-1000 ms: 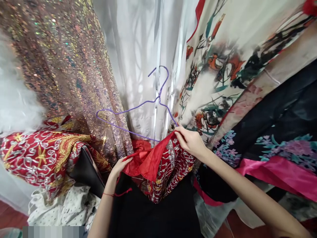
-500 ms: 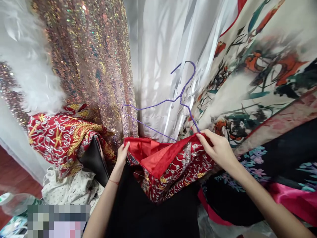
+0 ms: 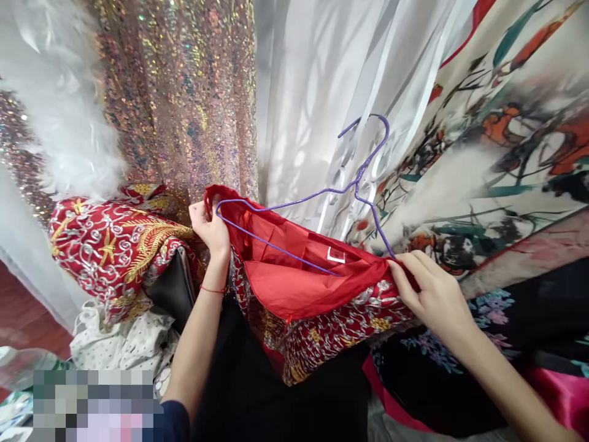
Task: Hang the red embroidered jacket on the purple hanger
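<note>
A red garment [image 3: 322,307] with silver and gold embroidery and a plain red lining is stretched open between my hands. My left hand [image 3: 209,227] pinches its left top corner, pulled up over the left end of a purple wire hanger [image 3: 322,193]. My right hand [image 3: 430,294] grips the garment's right top edge together with the hanger's right end. The hanger's lower bar lies inside the red opening, and its hook points up against white fabric. A white label [image 3: 335,255] shows inside the lining.
A sequined gold dress [image 3: 179,98] and white feathers [image 3: 64,129] hang at the left. A white gown [image 3: 313,92] hangs behind, with a floral printed robe [image 3: 506,141] at the right. More red embroidered cloth [image 3: 110,245] lies over a black bag [image 3: 172,288]. Black floral fabric [image 3: 529,331] is lower right.
My left hand rose and pulled the garment's left corner up over the hanger's left end. The hanger now sits partly inside the opened garment. The view shifted slightly.
</note>
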Demonstrator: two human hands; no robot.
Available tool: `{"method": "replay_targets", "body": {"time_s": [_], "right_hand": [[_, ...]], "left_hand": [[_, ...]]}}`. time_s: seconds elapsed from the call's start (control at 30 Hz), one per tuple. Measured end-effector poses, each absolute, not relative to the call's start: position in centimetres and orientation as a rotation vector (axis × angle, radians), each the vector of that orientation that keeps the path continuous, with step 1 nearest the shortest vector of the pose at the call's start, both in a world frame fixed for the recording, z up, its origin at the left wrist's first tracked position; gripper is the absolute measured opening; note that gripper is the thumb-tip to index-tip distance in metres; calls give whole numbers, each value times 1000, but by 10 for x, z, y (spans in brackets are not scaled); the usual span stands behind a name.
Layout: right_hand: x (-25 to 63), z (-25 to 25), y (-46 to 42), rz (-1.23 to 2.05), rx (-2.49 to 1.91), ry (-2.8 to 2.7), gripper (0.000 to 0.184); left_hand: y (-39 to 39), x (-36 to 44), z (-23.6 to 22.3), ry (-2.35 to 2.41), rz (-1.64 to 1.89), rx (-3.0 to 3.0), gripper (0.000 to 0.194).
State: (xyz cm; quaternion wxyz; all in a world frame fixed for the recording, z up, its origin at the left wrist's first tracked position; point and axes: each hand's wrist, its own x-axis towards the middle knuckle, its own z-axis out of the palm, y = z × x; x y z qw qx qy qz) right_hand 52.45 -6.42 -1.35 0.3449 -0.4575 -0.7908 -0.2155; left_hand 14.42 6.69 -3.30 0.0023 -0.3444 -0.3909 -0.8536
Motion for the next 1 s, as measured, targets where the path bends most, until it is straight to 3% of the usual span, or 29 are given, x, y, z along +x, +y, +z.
{"method": "replay_targets", "body": {"time_s": [0.23,0.4,0.57,0.83,1.0], "right_hand": [[523,-9,-69,-936,-1155,-2094,17],[527,-15,-59,-1208,-1196,-2050,20],[536,-29,-47,-1008,-1076,-1963,14],[540,-33,-45,-924,-917,-1399,22],[533,-26,-36,-926,-672,-1833,26]], "left_hand": [[48,136,-15,-1292,-3000,-1365,30],[33,138,-14,-1421,-2195,-1310,38],[22,161,-25,-1326,-1728,-1475,35],[-5,227,-38,-1102,-1854,-1559,29],[-12,216,-41,-1274,-2221,-1511,19]]}}
